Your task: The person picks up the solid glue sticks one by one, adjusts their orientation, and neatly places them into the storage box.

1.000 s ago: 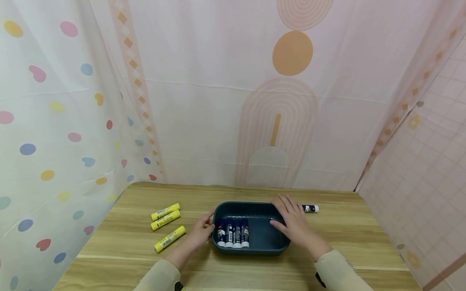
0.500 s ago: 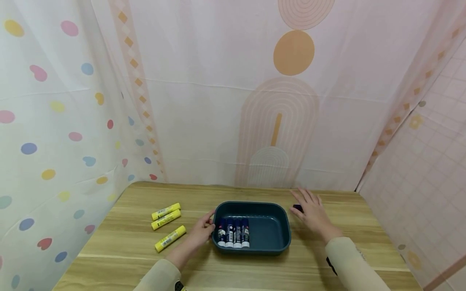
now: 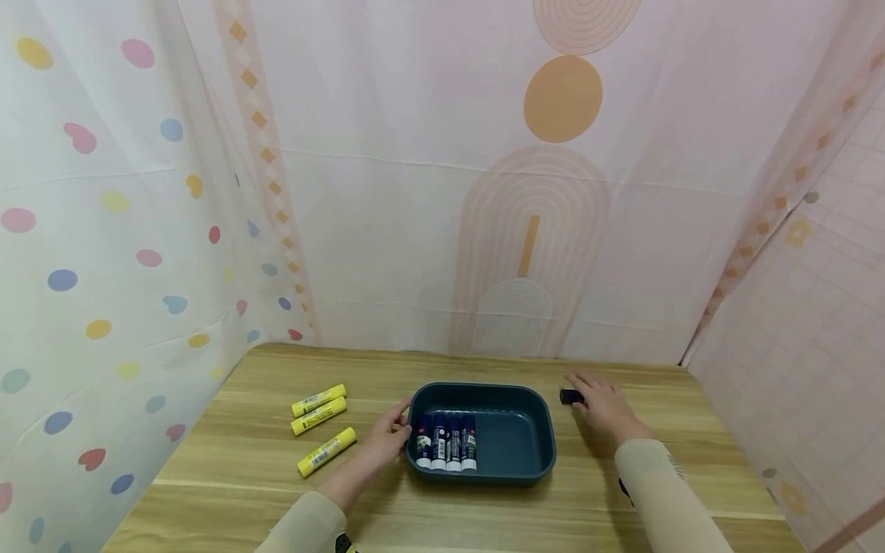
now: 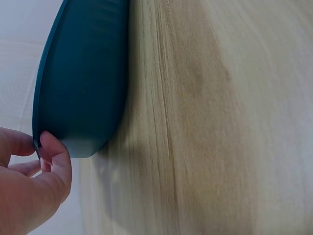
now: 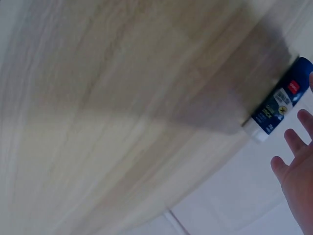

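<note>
My left hand (image 3: 384,438) pinches the left rim of a dark teal plastic tray (image 3: 512,449). In the left wrist view, its thumb and fingers close over the edge of the tray wall (image 4: 83,83). Several navy glue sticks with white ends (image 3: 439,443) lie side by side in the tray's left part. Right of the tray, my right hand (image 3: 608,407) reaches over another navy glue stick (image 3: 571,396) on the table. The right wrist view shows this glue stick (image 5: 279,102) lying flat beside the spread fingers (image 5: 295,142); one fingertip is cut off at the frame edge, contact unclear.
Three yellow glue sticks lie on the wooden table (image 3: 235,453) to the left: two close together (image 3: 319,407) and one nearer the front (image 3: 327,452). Patterned cloth (image 3: 387,230) hangs behind and beside the table.
My right hand has moved right, from over the tray's right end to the loose navy glue stick, and its fingers have lowered there. The left hand stays on the tray rim.
</note>
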The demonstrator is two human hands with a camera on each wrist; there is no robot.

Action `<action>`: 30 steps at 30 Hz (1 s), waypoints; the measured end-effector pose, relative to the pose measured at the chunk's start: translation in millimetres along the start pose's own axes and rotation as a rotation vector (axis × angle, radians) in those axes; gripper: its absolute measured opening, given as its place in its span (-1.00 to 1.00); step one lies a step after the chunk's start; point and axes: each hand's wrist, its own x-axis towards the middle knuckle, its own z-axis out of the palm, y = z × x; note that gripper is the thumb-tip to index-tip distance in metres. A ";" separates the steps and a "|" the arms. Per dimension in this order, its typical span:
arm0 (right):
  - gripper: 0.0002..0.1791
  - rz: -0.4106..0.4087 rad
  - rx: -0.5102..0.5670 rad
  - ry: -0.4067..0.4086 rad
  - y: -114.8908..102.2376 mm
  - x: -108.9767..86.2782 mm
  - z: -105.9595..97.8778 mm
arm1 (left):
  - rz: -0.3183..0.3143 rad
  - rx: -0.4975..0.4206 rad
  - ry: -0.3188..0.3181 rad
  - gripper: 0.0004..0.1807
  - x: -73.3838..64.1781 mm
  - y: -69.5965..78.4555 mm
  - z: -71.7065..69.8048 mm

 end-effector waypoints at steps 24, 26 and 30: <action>-0.53 0.039 -0.076 0.025 -2.0 6.9 8.5 | 0.047 0.065 0.003 -0.44 1.0 -0.4 1.8; -0.51 0.041 -0.064 0.019 -1.9 5.8 8.5 | 0.045 0.069 0.003 -0.44 0.4 0.2 1.8; -0.47 0.063 -0.031 0.000 -3.1 5.2 8.7 | 0.040 0.078 0.005 -0.44 -0.3 0.5 1.8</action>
